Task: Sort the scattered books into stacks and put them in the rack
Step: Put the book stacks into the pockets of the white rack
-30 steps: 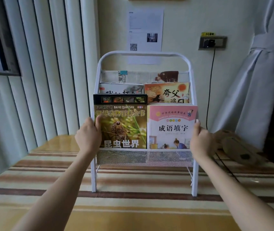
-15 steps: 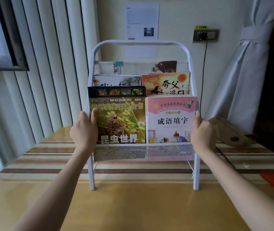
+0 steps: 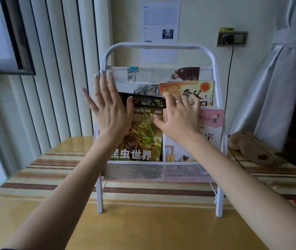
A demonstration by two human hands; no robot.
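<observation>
Where the head view looks down over both forearms, the white rack [image 3: 159, 46] stands on the striped table [image 3: 57, 170], close to the far wall. Its near tier holds the insect book [image 3: 143, 141] on the left and the pink book [image 3: 211, 123] on the right, both upright behind the mesh front. The middle tier holds the orange book [image 3: 195, 91] on the right and a partly hidden grey volume to its left. The far tier holds clipped papers [image 3: 154, 74].

The left hand [image 3: 110, 112] is held flat with fingers spread and straight, at the left edge of the insect book; whether the palm presses on the cover cannot be determined. The right hand [image 3: 179, 118] has its fingers curled over the top right corner of the insect book; whether the thumb pinches it is hidden.

Judged status: all visible books are racked, and the insect book appears to be under final alignment.

Risks:
- Uneven sideways pressure may push the insect book against the pink book and tilt it.
- A hard push toward the far side may rock the lightweight rack on its thin legs.
- Snagging the middle tier may dislodge the orange book.
</observation>
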